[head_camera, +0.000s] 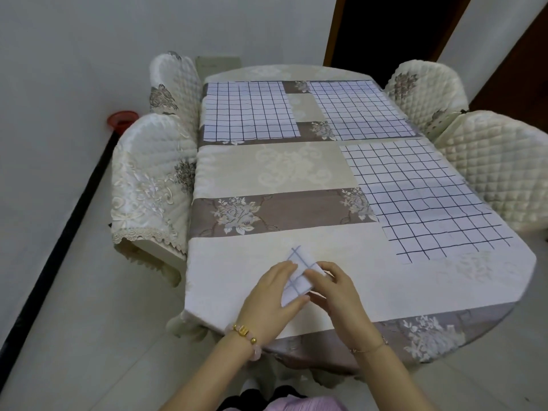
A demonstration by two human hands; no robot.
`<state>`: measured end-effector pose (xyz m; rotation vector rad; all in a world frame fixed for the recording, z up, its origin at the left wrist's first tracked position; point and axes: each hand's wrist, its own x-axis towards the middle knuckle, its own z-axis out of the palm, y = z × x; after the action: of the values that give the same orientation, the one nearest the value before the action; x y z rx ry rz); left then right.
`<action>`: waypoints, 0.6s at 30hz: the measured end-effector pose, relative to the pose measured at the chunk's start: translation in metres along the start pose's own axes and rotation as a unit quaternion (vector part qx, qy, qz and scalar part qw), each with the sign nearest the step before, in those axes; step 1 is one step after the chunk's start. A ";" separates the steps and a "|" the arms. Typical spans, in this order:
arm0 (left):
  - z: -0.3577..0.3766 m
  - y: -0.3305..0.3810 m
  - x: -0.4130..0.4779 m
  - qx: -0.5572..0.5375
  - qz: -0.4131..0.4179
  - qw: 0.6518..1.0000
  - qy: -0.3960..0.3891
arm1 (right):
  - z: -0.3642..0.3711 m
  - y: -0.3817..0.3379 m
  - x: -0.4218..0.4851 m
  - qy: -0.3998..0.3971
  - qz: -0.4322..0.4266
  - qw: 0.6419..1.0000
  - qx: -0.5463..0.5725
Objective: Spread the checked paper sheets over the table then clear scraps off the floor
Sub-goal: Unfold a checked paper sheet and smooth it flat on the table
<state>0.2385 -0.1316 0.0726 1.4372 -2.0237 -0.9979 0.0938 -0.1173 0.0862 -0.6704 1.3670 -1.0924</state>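
Three checked paper sheets lie flat on the table (267, 173): one at the far left (249, 111), one at the far right (358, 108), and a larger one along the near right side (424, 197). A fourth checked sheet (299, 277), still folded small, sits over the near edge of the table. My left hand (269, 295) grips its left and lower edge with the thumb under the corner. My right hand (335, 287) pinches its right side. Both hands hold the folded sheet just above the tablecloth.
Quilted covered chairs stand on both sides: two on the left (151, 179) and two on the right (498, 167). A red bin (122, 119) sits on the floor by the left wall. A dark doorway (394, 31) opens behind the table.
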 end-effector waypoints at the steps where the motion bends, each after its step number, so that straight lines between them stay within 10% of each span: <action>1: 0.001 0.002 0.001 -0.026 -0.007 1.000 0.001 | 0.001 -0.002 -0.002 -0.012 0.000 1.000 0.015; 8: -0.002 0.014 0.007 -0.243 -0.098 0.965 0.004 | 0.003 -0.002 -0.005 -0.062 -0.008 0.997 0.049; 18: -0.003 0.018 0.017 -0.261 -0.085 0.961 -0.001 | 0.000 -0.004 0.011 -0.035 -0.008 0.999 0.022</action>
<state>0.2238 -0.1446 0.0878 1.3222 -1.4883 -1.4699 0.0920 -0.1285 0.0850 -0.6820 1.2762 -1.1006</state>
